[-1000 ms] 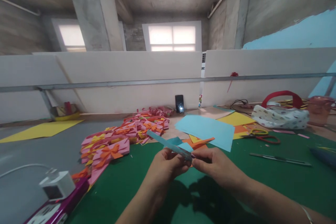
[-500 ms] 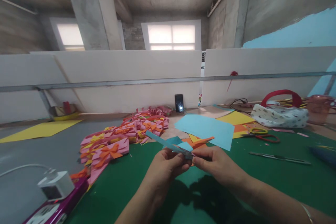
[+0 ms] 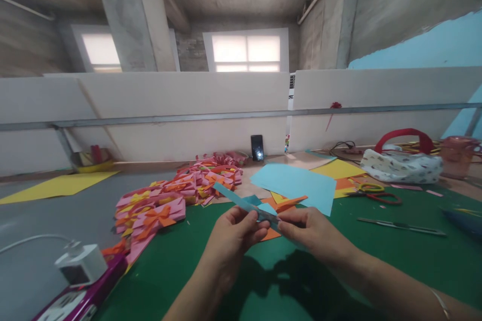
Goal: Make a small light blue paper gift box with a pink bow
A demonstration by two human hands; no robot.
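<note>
A narrow strip of light blue paper [image 3: 234,197] slants between my two hands above the green mat [image 3: 173,271]. My left hand [image 3: 237,228] pinches it around its middle, the thumb on top. At the strip's lower right part, the fingertips of my right hand [image 3: 312,230] are closed on it, close to the left fingers. A small greyish piece seems to lie along the strip between the fingers; I cannot make out what it is. Just beyond my hands lie orange paper pieces [image 3: 291,203] and a large light blue sheet [image 3: 297,184].
A heap of pink and orange paper bows [image 3: 161,213] lies left. On the right are scissors [image 3: 372,194], a slim pen-like tool [image 3: 401,226] and a white patterned bag [image 3: 401,166]. A phone [image 3: 257,148] leans at the back. A purple power strip [image 3: 101,283] with a charger is front left.
The strip has shifted slightly right and down between my fingers, and more of its lower right end shows. My left hand has moved a little.
</note>
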